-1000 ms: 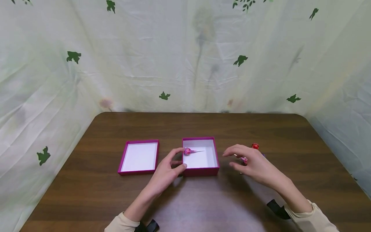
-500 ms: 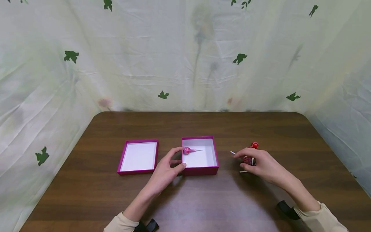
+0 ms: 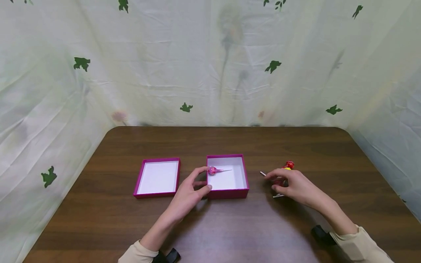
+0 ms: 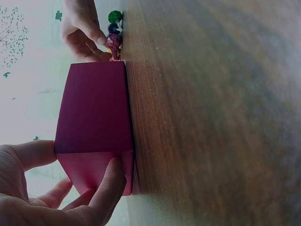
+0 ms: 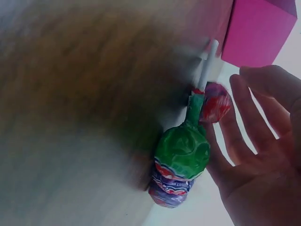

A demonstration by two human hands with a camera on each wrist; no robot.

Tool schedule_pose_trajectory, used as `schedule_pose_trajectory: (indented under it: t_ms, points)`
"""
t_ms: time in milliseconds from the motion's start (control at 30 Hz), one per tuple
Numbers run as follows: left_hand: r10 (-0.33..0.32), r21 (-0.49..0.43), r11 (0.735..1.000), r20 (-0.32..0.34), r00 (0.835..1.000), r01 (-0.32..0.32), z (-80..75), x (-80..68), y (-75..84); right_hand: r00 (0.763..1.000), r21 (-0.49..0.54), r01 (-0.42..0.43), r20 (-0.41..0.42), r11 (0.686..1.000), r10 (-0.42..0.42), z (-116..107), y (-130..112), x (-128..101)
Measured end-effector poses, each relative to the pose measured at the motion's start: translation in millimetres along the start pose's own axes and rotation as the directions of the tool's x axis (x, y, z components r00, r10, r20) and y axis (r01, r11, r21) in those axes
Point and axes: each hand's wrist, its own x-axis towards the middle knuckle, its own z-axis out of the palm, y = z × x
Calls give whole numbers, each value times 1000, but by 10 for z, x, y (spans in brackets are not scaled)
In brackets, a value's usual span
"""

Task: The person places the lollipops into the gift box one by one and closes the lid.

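Lollipops could roll away from the reaching hand

The left hand [image 3: 189, 191] holds the pink box [image 3: 227, 177] at its corner, fingers [image 4: 109, 186] and thumb curled on the walls, one lollipop [image 3: 213, 170] inside. The right hand [image 3: 296, 186] is on the lollipop pile [image 5: 184, 155] on the counter [image 3: 210, 226], fingers bent around one; I cannot tell if it is pinched. A loose grab may knock the round ones away

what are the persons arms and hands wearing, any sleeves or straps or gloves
Both hands are bare, with no gloves, and no rings show. The left hand and right hand come out of long cream-beige sleeves, left sleeve and right sleeve. A black strap or mount sits by each wrist, left strap and right strap.
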Motion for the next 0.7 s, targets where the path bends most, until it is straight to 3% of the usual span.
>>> schedule_pose_trajectory:
  t_ms: [300, 700]
  points:
    - [1, -2, 1000, 1, 1000, -1, -3, -2, 5, 999, -1, -26, 46, 1000, 26, -8, 32, 3]
    - [4, 2, 1000, -5, 1000, -4, 2, 0, -2, 993, 15, 61, 97, 998, -62, -6, 111, -5]
